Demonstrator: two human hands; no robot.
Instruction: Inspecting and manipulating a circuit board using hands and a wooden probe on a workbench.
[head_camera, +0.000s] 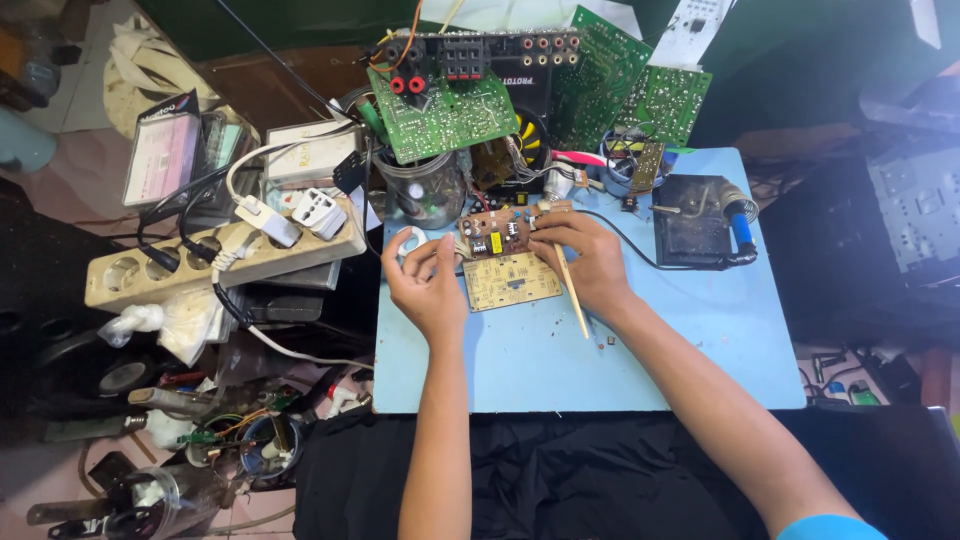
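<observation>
Two small circuit boards lay between the hands on the light blue surface (700, 340): a brown board (492, 233) carrying components, and touching its near edge a bare tan board (512, 281), copper-traced, no parts visible on it. Judged light, stiff and thin; brittle at corners and traces, with the leads of the brown one easily bent. Best taken by the bare edges, not by the mounted parts.

Left hand (428, 282): the grip was pinched narrow, thumb and forefinger closed on a small white round piece (412, 240), just left of the brown board. What that piece was could not be made out.

Right hand (588, 262): the grip was closed around a thin pale stick (570, 288), held pencil-fashion, its long end running back toward the wrist. Fingertips rested at the right edge of the brown board, near a small yellow part.

Beyond the grips: a clear glass jar (428, 190), and past it a green circuit board (440, 115) tilted over a black chassis with coloured sockets (500, 62). More green boards further right. Right of the right hand, a dark soldering stand (695, 222) with a blue-handled iron (740, 222) resting on it, and a black wire running back toward the boards.

Left of the left hand, off the surface: a beige power strip (200, 262) with white plugs seated. Black cloth (560, 470) hung along the near edge.
</observation>
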